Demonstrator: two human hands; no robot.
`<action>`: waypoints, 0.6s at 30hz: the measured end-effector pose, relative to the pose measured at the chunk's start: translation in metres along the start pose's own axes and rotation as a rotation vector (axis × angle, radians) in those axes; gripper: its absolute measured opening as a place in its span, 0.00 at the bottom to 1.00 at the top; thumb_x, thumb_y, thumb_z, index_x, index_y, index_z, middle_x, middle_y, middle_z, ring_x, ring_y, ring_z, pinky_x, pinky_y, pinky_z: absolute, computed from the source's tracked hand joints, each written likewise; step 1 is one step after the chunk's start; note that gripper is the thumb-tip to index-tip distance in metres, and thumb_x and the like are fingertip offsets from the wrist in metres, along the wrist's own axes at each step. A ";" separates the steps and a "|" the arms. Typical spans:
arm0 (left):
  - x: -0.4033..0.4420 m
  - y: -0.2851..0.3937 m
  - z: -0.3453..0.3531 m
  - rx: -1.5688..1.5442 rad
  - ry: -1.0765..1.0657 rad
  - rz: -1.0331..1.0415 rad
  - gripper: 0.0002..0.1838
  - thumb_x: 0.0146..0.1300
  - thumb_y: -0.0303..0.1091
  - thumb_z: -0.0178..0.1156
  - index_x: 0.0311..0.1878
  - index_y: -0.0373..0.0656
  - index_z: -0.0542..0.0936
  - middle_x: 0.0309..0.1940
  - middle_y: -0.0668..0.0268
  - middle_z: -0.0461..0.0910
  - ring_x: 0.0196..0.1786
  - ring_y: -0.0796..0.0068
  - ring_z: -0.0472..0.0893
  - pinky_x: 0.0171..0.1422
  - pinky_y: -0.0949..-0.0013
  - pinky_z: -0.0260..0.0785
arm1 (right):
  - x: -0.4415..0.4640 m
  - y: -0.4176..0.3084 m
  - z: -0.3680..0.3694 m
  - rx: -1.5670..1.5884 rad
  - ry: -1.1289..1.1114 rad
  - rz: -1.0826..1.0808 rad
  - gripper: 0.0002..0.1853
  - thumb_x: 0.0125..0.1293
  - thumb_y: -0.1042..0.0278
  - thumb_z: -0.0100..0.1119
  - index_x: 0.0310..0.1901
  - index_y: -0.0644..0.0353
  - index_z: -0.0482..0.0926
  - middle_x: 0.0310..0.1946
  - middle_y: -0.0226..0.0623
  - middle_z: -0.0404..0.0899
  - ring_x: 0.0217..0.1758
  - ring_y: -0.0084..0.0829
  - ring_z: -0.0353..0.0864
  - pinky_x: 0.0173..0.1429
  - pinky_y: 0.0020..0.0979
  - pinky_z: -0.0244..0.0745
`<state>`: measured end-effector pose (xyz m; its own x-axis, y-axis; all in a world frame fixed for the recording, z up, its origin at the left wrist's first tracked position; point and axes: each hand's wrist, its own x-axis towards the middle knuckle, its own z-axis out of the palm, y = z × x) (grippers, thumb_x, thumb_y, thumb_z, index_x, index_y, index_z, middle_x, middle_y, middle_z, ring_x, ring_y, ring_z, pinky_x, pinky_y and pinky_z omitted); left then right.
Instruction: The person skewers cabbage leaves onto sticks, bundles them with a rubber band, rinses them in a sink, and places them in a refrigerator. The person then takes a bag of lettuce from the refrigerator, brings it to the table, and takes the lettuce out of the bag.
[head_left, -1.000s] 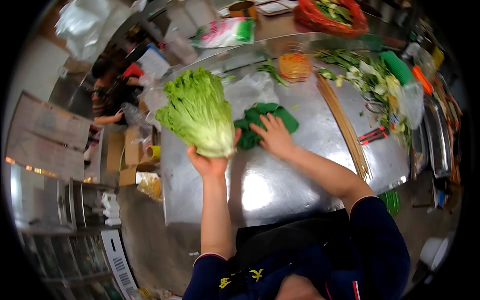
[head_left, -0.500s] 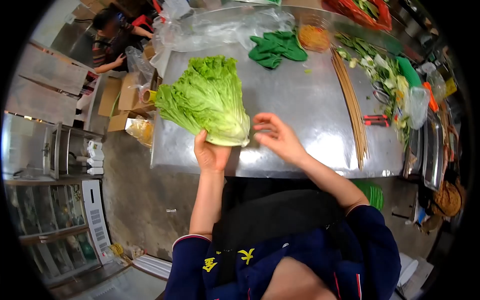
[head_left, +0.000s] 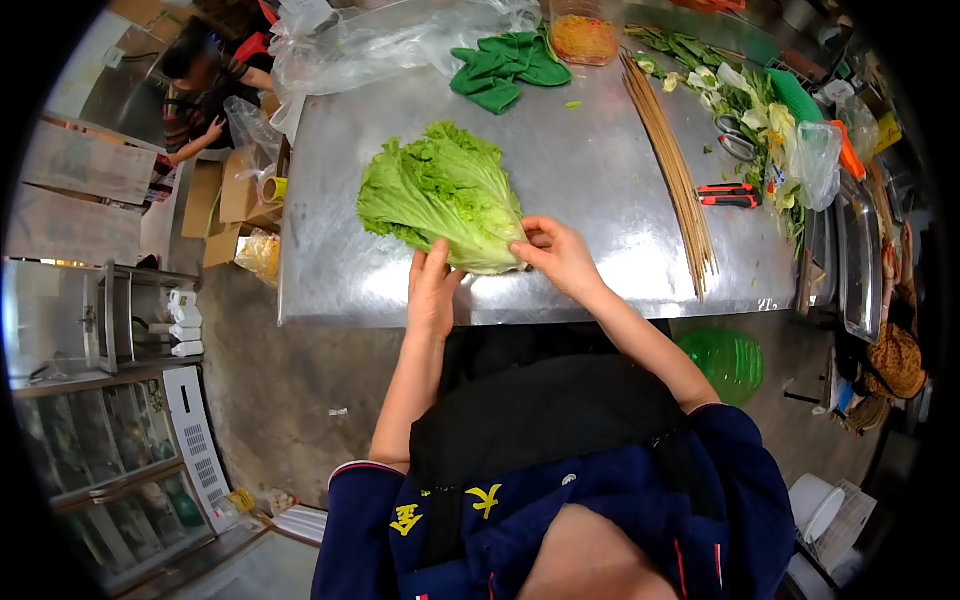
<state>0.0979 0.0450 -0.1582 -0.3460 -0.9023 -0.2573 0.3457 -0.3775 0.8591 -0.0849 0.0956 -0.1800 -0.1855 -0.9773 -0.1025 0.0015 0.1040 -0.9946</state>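
Note:
A head of green leaf lettuce (head_left: 445, 205) is held over the near part of the metal table, its frilly leaves pointing away and left, its pale base toward me. My left hand (head_left: 433, 288) grips its near left side, thumb on top and the other fingers partly hidden beneath. At the stem end on the right, my right hand (head_left: 560, 258) pinches the base between thumb and fingers. Whether the lettuce rests on the steel surface or hangs just above it, I cannot tell.
On the metal table (head_left: 590, 160) lie green gloves (head_left: 508, 70), clear plastic sheeting (head_left: 350, 50), long wooden sticks (head_left: 672, 175), a red-black utility knife (head_left: 729, 195), scissors (head_left: 736, 138) and vegetable trimmings (head_left: 770, 120). Cardboard boxes (head_left: 240, 190) and another person (head_left: 195, 90) are at the left.
My right hand has come in and taken hold of the lettuce base. The lettuce has turned flatter and shifted right and lower, with my left hand still on it.

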 end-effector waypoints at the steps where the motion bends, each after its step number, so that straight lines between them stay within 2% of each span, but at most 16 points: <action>1: 0.002 0.003 -0.002 0.064 0.032 -0.046 0.35 0.60 0.52 0.55 0.63 0.39 0.59 0.60 0.60 0.64 0.63 0.65 0.64 0.64 0.56 0.56 | 0.001 0.000 -0.001 -0.022 0.013 -0.020 0.19 0.58 0.68 0.61 0.49 0.66 0.70 0.37 0.36 0.78 0.36 0.23 0.77 0.40 0.23 0.73; 2: 0.005 0.004 -0.002 0.088 0.061 -0.070 0.35 0.60 0.55 0.54 0.61 0.38 0.61 0.58 0.59 0.67 0.60 0.64 0.67 0.62 0.56 0.60 | 0.001 0.001 -0.002 -0.043 0.025 -0.039 0.20 0.57 0.67 0.62 0.49 0.66 0.70 0.37 0.36 0.78 0.36 0.24 0.78 0.40 0.23 0.73; 5: 0.005 0.011 0.002 0.112 0.073 -0.117 0.35 0.60 0.55 0.54 0.61 0.38 0.62 0.57 0.59 0.68 0.59 0.63 0.69 0.60 0.56 0.62 | 0.002 -0.001 0.006 -0.226 0.191 -0.198 0.22 0.54 0.58 0.64 0.45 0.63 0.73 0.34 0.38 0.80 0.34 0.29 0.80 0.39 0.28 0.74; 8: 0.003 0.013 0.000 0.012 0.027 -0.150 0.31 0.61 0.47 0.52 0.62 0.39 0.60 0.59 0.57 0.66 0.59 0.61 0.68 0.61 0.53 0.62 | 0.003 -0.010 0.009 -0.241 0.122 -0.148 0.20 0.56 0.57 0.62 0.44 0.62 0.73 0.33 0.39 0.80 0.35 0.31 0.80 0.39 0.29 0.74; 12: -0.003 0.006 -0.009 -0.118 -0.035 -0.136 0.30 0.60 0.41 0.52 0.63 0.39 0.58 0.60 0.56 0.65 0.61 0.59 0.67 0.62 0.50 0.60 | -0.005 -0.015 0.010 -0.179 0.109 -0.176 0.16 0.59 0.62 0.58 0.44 0.63 0.72 0.34 0.41 0.80 0.37 0.31 0.81 0.39 0.29 0.73; 17: -0.007 -0.003 -0.015 -0.192 -0.047 -0.070 0.30 0.59 0.41 0.54 0.61 0.37 0.60 0.58 0.56 0.67 0.61 0.57 0.67 0.63 0.50 0.60 | 0.000 0.010 0.015 -0.011 0.206 -0.235 0.12 0.61 0.67 0.54 0.45 0.63 0.72 0.34 0.41 0.80 0.37 0.33 0.81 0.40 0.29 0.73; 18: -0.007 -0.005 -0.016 -0.205 -0.046 -0.062 0.30 0.58 0.41 0.55 0.60 0.36 0.61 0.57 0.55 0.67 0.60 0.57 0.68 0.63 0.50 0.60 | -0.002 0.010 0.013 -0.032 0.186 -0.180 0.14 0.62 0.68 0.53 0.48 0.62 0.71 0.35 0.41 0.81 0.39 0.33 0.81 0.43 0.28 0.73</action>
